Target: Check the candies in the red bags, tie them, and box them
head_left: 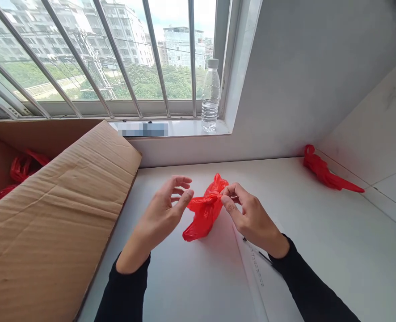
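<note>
A crumpled red plastic bag hangs just above the white table between my hands. My right hand pinches the bag's knotted middle between thumb and fingers. My left hand is beside the bag's left end, fingers curled and apart, its thumb tip touching or nearly touching the plastic; nothing is clearly gripped in it.
An open cardboard box stands at the left, with several red bags inside. Another knotted red bag lies at the far right by the wall. A water bottle stands on the window sill. A pen lies under my right wrist.
</note>
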